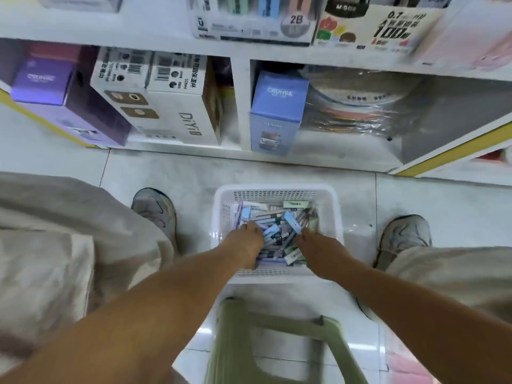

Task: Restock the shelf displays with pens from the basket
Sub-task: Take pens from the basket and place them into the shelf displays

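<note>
Both hands reach down into the white basket [277,189] on the floor: the left hand [245,242] and the right hand [315,245] are buried fingers-first in the heap of pens [279,225], and whether either grips anything cannot be told. The basket sits between two grey shoes, just before the low shelf [241,106] holding boxes. A green stool [266,336] stands nearer the person

Glossy pale tiled floor [277,167]; white shelving [239,106] with yellow edging; green plastic stool [277,342] in the foreground.
</note>
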